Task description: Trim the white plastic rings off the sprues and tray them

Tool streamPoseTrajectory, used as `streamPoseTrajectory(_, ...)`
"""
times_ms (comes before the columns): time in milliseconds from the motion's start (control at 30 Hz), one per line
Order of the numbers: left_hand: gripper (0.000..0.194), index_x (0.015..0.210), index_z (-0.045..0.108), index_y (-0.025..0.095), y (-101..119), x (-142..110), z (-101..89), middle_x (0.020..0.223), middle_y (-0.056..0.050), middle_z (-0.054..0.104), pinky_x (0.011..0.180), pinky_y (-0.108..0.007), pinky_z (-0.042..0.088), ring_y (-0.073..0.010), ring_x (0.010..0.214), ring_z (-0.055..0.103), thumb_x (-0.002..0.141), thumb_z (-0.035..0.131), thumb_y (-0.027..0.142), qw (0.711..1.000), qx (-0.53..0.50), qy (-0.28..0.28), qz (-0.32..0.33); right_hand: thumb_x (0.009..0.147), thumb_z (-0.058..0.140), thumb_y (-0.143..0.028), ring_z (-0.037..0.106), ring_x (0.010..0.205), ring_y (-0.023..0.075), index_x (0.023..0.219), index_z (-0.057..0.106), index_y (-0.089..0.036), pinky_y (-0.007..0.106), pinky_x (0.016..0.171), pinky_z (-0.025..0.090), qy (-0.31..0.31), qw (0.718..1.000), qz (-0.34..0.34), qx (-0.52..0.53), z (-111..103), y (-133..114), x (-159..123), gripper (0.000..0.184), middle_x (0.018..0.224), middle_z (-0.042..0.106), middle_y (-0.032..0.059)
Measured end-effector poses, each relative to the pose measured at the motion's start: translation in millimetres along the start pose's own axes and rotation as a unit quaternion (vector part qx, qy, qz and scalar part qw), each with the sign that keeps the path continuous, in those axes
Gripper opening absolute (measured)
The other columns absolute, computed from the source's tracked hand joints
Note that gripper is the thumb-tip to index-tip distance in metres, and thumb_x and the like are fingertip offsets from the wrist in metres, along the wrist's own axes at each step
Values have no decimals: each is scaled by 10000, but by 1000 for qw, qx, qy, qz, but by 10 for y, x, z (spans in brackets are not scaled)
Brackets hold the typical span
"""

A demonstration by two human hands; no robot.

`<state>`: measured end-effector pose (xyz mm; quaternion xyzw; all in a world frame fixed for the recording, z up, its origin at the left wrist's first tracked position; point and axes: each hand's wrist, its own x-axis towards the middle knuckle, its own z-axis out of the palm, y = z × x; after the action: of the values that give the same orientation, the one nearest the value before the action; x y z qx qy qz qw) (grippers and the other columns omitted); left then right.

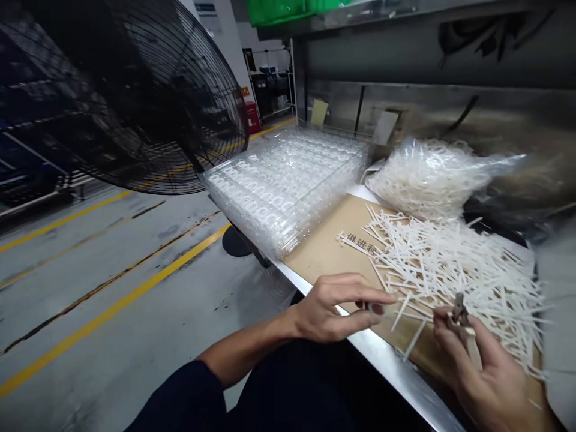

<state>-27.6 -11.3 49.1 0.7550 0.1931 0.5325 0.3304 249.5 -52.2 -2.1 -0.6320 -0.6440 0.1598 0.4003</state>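
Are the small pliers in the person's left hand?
No, the small metal pliers with pale handles are in the right hand, not the left hand.

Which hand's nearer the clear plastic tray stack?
Left hand is nearer: it's in front of the stack of clear plastic trays, not touching it. Right hand, holding pliers, is farther, past the white plastic strips.

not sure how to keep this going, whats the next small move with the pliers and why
Probably pull one white plastic strip clear of the pile with the left hand and nip it: the right hand holds the pliers right beside the tangled strips.
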Motion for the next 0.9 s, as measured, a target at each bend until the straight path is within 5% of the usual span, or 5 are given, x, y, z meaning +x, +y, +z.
streamPoseTrajectory(267,349,1300,764,263,606,163,-1591,988,-70,749,744,-268,595,-141,837,713,984,661,153,974,211,62,-59,936,582,-603,828,931,344,1116,727,-245,406,796,667,-12,995,-79,-55,120,199,-60,427,1056,854,66)
streamPoseTrajectory(400,331,1208,770,190,341,508,-2503,1021,-71,768,820,-293,559,-170,912,703,888,787,273,924,346,118,-109,942,573,-616,821,996,352,1162,713,-245,414,817,663,-16,993,-95,-67,163,300,-51,453,1099,851,65)
streamPoseTrajectory(500,268,1068,785,154,-19,748,-3028,949,-64,771,766,-281,514,-169,851,686,845,775,302,889,427,86,-145,951,570,-611,821,1005,345,1163,709,-243,405,821,662,-11,991,-113,-73,174,334,-35,447,1100,851,64)
streamPoseTrajectory(700,206,941,826,180,-583,999,-3360,859,-54,791,789,-288,485,-191,810,704,791,738,290,844,499,-36,-193,976,557,-589,829,944,314,1151,698,-231,375,782,663,-9,984,-154,-92,174,372,-26,423,1088,840,71)
streamPoseTrajectory(900,243,967,847,201,-553,1135,-3364,933,-70,821,815,-290,497,-217,869,734,825,681,308,822,528,-62,-206,1009,584,-472,830,857,258,1219,658,-205,308,737,656,7,959,-265,-94,149,298,30,347,1047,827,83)
